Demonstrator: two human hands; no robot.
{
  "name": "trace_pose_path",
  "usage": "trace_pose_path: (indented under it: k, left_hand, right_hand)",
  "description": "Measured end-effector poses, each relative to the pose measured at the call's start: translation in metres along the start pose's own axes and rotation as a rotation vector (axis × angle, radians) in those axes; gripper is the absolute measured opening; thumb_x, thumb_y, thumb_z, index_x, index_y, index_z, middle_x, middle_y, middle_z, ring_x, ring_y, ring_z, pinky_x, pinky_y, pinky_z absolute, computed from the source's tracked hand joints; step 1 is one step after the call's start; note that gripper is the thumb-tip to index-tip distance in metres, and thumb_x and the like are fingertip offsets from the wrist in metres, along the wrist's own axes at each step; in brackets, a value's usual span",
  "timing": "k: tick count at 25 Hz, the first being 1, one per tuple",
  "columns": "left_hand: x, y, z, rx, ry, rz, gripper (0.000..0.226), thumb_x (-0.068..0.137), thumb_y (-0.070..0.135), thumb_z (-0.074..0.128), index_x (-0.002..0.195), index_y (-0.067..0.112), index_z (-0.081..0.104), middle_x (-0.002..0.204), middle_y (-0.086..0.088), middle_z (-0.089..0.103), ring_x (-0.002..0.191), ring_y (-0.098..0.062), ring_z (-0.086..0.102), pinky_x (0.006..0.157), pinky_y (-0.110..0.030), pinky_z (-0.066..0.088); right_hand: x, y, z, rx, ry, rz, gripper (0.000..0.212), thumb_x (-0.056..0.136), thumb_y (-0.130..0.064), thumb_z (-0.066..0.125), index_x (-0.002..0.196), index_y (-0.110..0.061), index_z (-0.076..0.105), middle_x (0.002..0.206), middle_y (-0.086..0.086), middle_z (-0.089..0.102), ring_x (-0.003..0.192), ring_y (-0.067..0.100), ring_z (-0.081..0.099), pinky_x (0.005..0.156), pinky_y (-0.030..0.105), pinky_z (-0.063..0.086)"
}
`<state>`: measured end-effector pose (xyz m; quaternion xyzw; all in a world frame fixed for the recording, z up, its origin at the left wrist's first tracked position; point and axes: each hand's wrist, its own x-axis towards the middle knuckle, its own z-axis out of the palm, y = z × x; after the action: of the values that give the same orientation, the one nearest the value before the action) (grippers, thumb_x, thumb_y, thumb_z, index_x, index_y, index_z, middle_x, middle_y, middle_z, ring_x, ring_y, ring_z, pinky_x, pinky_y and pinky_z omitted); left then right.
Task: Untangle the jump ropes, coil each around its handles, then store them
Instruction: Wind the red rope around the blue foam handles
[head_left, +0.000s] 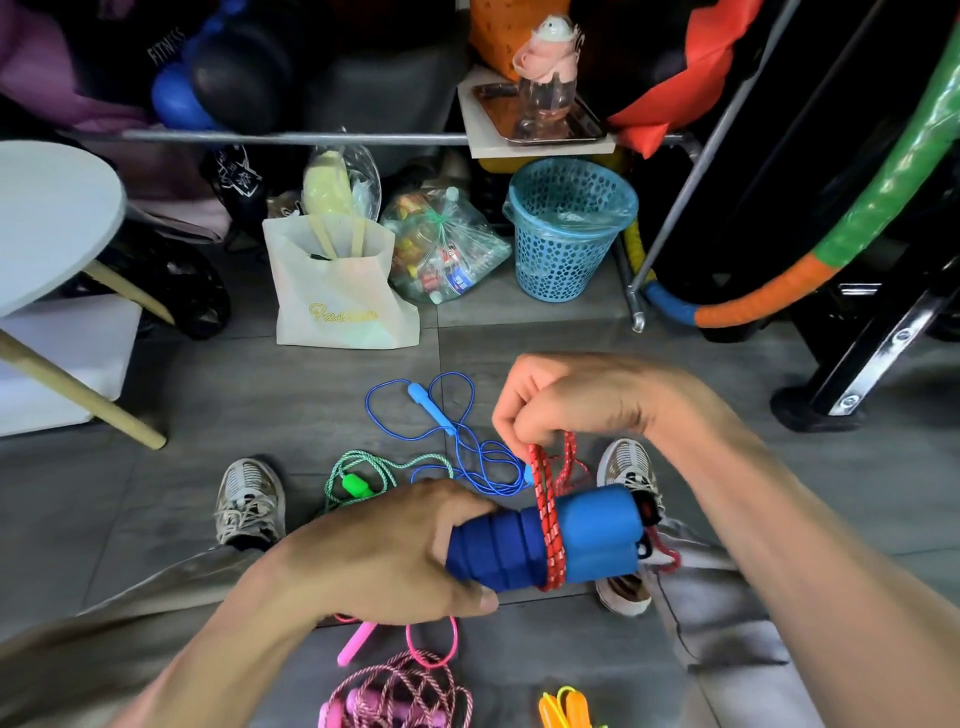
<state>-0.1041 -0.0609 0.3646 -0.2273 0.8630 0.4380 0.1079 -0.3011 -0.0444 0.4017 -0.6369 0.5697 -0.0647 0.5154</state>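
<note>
Red rope going round paired blue handles, held above the floor.

Left hand (410, 551) curled tight around the ribbed end of the blue handles (545, 540), held side by side and roughly level over the person's legs. Right hand (561, 400) above, fingers closed in a pinch on the red rope (548, 514), which loops around the handles near mid-length; more of it hangs behind. On the grey floor (311, 384): blue rope (457, 441) loose between the shoes, green rope (358, 483) beside it, pink rope (400, 691) bunched near bottom edge, orange handles (566, 709) at the edge.
</note>
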Motion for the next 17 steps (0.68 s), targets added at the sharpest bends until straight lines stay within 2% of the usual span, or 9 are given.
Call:
trace_pose_path:
  k: [3,5,7,9,10,11,12,14,17]
  left_hand:
    - [-0.008,0.003,-0.007,-0.13,0.045,0.081,0.02,0.077,0.023,0.078,0.078,0.032,0.06,0.069,0.024,0.059,0.06,0.005,0.052,0.057,-0.012,0.039]
    - [-0.013,0.0,-0.012,-0.228,0.091,0.106,0.018,0.074,0.021,0.08,0.081,0.027,0.065,0.069,0.013,0.063,0.06,0.0,0.054,0.058,-0.019,0.044]
    - [-0.018,-0.006,-0.017,-0.476,0.112,0.13,0.016,0.071,0.018,0.08,0.081,0.019,0.067,0.067,0.0,0.064,0.059,-0.011,0.058,0.059,-0.023,0.047]
    - [-0.021,-0.012,-0.024,-0.731,0.16,0.153,0.02,0.069,0.017,0.079,0.083,0.009,0.068,0.071,-0.018,0.064,0.06,-0.025,0.061,0.061,-0.033,0.05]
    - [-0.022,-0.015,-0.025,-0.818,0.202,0.153,0.021,0.067,0.017,0.079,0.082,0.006,0.069,0.072,-0.02,0.063,0.059,-0.028,0.06,0.061,-0.036,0.05]
    - [-0.021,-0.017,-0.027,-0.881,0.253,0.144,0.022,0.067,0.018,0.078,0.082,0.005,0.069,0.073,-0.02,0.063,0.059,-0.029,0.058,0.06,-0.037,0.049]
    - [-0.021,-0.018,-0.029,-0.929,0.305,0.12,0.022,0.066,0.018,0.078,0.081,0.005,0.069,0.073,-0.019,0.064,0.059,-0.03,0.058,0.058,-0.036,0.049]
    - [-0.017,-0.017,-0.031,-0.997,0.409,0.037,0.018,0.067,0.015,0.078,0.079,0.006,0.069,0.073,-0.018,0.065,0.058,-0.03,0.058,0.055,-0.035,0.05]
    - [-0.01,-0.012,-0.031,-1.023,0.532,-0.093,0.02,0.066,0.006,0.08,0.082,0.001,0.067,0.072,-0.019,0.065,0.052,-0.027,0.057,0.049,-0.033,0.05]
  right_hand:
    - [0.013,-0.004,0.011,0.107,-0.047,-0.044,0.01,0.049,-0.004,0.036,0.049,-0.004,0.046,0.038,-0.005,0.035,0.034,0.003,0.027,0.037,0.014,0.021]
    - [0.021,-0.002,0.02,0.193,-0.057,-0.086,0.007,0.052,-0.005,0.036,0.05,-0.008,0.042,0.041,-0.001,0.034,0.037,0.005,0.026,0.041,0.019,0.022]
    - [0.022,0.006,0.023,0.342,0.084,-0.062,0.016,0.069,-0.005,0.041,0.054,-0.011,0.044,0.043,-0.002,0.038,0.036,0.004,0.032,0.046,0.022,0.027]
    - [0.019,0.014,0.026,0.742,0.305,-0.029,0.043,0.092,-0.009,0.048,0.05,-0.016,0.05,0.035,-0.011,0.044,0.032,0.001,0.042,0.047,0.018,0.032]
    - [0.019,0.015,0.028,0.885,0.364,-0.09,0.044,0.091,-0.019,0.057,0.048,-0.026,0.056,0.037,-0.012,0.047,0.034,0.004,0.044,0.047,0.019,0.03]
    - [0.019,0.012,0.027,0.951,0.353,-0.178,0.035,0.079,-0.027,0.069,0.046,-0.025,0.057,0.042,-0.012,0.047,0.035,0.008,0.039,0.045,0.023,0.023]
    - [0.022,0.011,0.027,0.909,0.328,-0.247,0.026,0.069,-0.024,0.07,0.047,-0.024,0.057,0.044,-0.009,0.042,0.038,0.009,0.031,0.046,0.025,0.016]
    - [0.032,0.009,0.025,0.748,0.338,-0.237,0.026,0.075,-0.01,0.057,0.053,-0.023,0.057,0.046,-0.007,0.038,0.04,0.006,0.023,0.045,0.025,0.01]
    - [0.035,0.009,0.027,0.506,0.507,-0.139,0.017,0.091,-0.002,0.049,0.079,-0.005,0.06,0.052,-0.007,0.041,0.042,0.004,0.027,0.042,0.02,0.02]
